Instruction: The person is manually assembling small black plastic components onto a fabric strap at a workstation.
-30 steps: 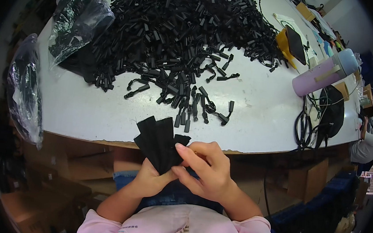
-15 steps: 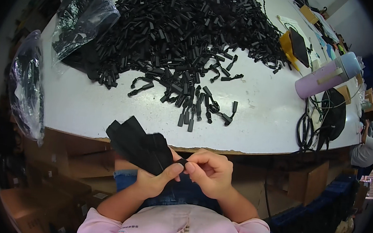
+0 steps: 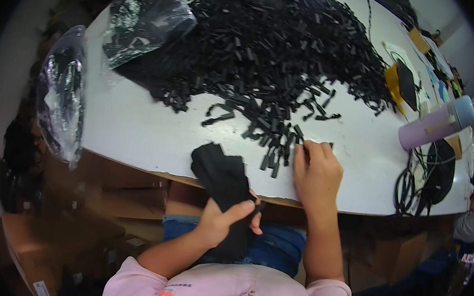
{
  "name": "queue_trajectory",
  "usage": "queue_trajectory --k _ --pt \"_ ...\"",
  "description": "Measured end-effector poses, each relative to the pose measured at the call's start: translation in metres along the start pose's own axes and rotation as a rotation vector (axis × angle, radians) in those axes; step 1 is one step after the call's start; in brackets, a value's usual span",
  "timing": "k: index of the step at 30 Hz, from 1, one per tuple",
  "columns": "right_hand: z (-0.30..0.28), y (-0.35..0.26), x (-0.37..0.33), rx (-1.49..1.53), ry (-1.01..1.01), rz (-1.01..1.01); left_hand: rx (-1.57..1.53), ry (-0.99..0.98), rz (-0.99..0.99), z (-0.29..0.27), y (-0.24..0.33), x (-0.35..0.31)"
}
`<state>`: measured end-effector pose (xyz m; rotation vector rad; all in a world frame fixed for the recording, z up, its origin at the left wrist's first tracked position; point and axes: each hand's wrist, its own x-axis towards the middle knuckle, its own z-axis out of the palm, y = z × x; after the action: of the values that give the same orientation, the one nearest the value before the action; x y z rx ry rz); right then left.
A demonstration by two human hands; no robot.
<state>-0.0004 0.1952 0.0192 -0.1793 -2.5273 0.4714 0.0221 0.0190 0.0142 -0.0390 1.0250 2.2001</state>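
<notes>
A bundle of black fabric strips (image 3: 221,172) is gripped in my left hand (image 3: 225,220), its thumb pressed on top and the strips fanning up toward the table edge. Out over the table is my right hand (image 3: 320,175), its thumb and fingers closing on a small black zipper pull at the near edge of the scattered pulls. My fingers mostly hide that piece. Several loose zipper pulls (image 3: 269,162) lie just left of this hand. Behind them rises a large heap of similar black pulls (image 3: 274,44).
On the white table (image 3: 148,134), clear plastic bags of black items (image 3: 146,24) lie at the left. A lilac bottle (image 3: 430,128), a phone (image 3: 406,84) on a yellow holder, and black cables (image 3: 405,188) are at the right. Cardboard boxes (image 3: 42,249) stand below left.
My right hand has left the strips by my left hand and reached forward to the loose pulls. My left hand still holds the bundle. The whole view has shifted, moving the table contents rightward.
</notes>
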Motion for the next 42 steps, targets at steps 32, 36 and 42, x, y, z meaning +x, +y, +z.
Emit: queue_trajectory --k 32,36,42 --pt "-0.036 -0.018 -0.043 0.904 -0.277 -0.041 0.539 0.037 0.346 0.005 -0.011 0.003" --pt "-0.035 -0.019 -0.044 0.819 -0.243 -0.156 0.575 0.072 0.364 0.005 -0.012 0.0" --pt "-0.026 -0.029 -0.064 1.051 -0.168 0.292 0.435 0.089 0.323 0.006 -0.008 0.002"
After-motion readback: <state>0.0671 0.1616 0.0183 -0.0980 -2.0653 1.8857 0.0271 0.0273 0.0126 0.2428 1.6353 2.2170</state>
